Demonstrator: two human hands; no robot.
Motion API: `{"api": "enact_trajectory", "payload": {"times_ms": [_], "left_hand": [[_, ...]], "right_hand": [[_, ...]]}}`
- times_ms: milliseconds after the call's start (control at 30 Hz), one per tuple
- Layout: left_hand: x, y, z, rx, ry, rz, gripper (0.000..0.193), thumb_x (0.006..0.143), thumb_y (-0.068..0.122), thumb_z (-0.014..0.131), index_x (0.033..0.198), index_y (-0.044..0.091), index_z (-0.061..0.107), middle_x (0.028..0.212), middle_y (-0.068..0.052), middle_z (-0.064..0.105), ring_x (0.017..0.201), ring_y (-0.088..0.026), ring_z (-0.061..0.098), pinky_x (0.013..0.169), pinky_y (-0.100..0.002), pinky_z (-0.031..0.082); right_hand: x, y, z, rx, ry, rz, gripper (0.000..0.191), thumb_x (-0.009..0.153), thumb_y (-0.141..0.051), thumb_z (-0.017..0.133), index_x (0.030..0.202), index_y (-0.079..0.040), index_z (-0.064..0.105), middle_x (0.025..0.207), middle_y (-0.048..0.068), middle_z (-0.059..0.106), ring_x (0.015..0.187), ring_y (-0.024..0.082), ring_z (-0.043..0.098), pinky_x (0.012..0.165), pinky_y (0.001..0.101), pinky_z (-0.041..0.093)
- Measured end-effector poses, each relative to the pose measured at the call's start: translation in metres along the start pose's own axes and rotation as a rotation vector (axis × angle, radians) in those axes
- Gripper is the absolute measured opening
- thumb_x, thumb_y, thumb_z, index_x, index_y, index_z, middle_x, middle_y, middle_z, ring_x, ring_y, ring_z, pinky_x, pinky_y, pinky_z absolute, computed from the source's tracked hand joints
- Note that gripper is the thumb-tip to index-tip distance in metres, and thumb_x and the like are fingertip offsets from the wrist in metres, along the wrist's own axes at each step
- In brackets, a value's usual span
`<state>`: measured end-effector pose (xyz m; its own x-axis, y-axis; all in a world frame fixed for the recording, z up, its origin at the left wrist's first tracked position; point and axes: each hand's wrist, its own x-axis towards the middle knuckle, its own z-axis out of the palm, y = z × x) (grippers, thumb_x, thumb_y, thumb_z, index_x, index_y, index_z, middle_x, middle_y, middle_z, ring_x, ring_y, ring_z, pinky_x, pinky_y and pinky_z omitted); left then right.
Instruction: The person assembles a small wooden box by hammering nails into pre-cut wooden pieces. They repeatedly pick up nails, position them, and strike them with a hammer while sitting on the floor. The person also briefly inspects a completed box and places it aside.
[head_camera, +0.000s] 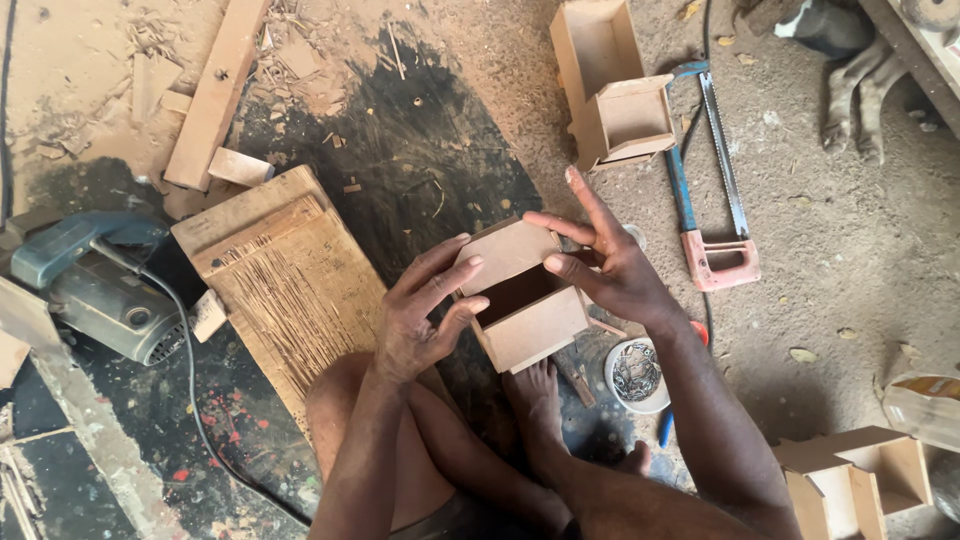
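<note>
Two hands meet over one small wooden box (525, 300) as I sit on the workshop floor (850, 260), my foot (537, 400) just below it. My left hand (425, 315) wraps its near end, fingers curled over the rim and thumb underneath, grasping it; my right hand (610, 265) steadies the far side, fingers spread against the upper panel and pressing rather than clenched. I hold the box in the air above my knees, its open mouth facing up toward me, its long axis running from lower right to upper left, tilted a little. It looks light and stiff, thin board that would likely crack at the joints if squeezed hard, so the flat side panels seem the safest places to hold. Beside my foot sits a white bowl of nails (636, 375). A hacksaw (715, 190) lies to the right, two more open boxes (612, 90) rest above it, and a scored board (290, 280) and power saw (95, 285) lie to my left.
</note>
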<state>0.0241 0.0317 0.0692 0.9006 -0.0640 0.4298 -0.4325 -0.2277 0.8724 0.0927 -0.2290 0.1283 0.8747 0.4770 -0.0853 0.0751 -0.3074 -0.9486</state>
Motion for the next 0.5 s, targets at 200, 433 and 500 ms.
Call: {"api": "enact_trajectory", "payload": {"times_ms": [200, 433, 500], "left_hand": [[0.0024, 0.0041, -0.0057, 0.043, -0.042, -0.006, 0.041, 0.096, 0.029, 0.075, 0.132, 0.012, 0.070, 0.145, -0.019, 0.061, 0.131, -0.033, 0.066, 0.106, -0.041, 0.059], [0.0054, 0.0057, -0.0097, 0.160, -0.051, 0.130, 0.039, 0.097, 0.024, 0.072, 0.135, 0.016, 0.068, 0.145, -0.019, 0.061, 0.125, -0.035, 0.069, 0.103, -0.042, 0.059], [0.0049, 0.0072, -0.0101, 0.181, -0.051, 0.123, 0.037, 0.098, 0.021, 0.072, 0.135, 0.016, 0.069, 0.145, -0.019, 0.062, 0.125, -0.035, 0.069, 0.103, -0.043, 0.059]], "right_hand": [[0.0003, -0.0018, -0.0008, -0.012, 0.004, 0.015, 0.095, 0.096, -0.017, 0.070, 0.167, -0.015, 0.006, 0.147, 0.010, 0.064, 0.116, 0.013, 0.069, 0.094, 0.0289, 0.061], [0.0008, -0.0020, -0.0025, -0.041, -0.014, -0.003, 0.094, 0.097, -0.016, 0.070, 0.168, -0.015, 0.008, 0.148, 0.009, 0.065, 0.118, 0.010, 0.068, 0.096, 0.0272, 0.059], [0.0004, -0.0010, -0.0033, -0.041, -0.008, 0.028, 0.094, 0.096, -0.016, 0.070, 0.168, -0.016, 0.009, 0.147, 0.008, 0.066, 0.108, 0.008, 0.067, 0.091, 0.0259, 0.058]]}}
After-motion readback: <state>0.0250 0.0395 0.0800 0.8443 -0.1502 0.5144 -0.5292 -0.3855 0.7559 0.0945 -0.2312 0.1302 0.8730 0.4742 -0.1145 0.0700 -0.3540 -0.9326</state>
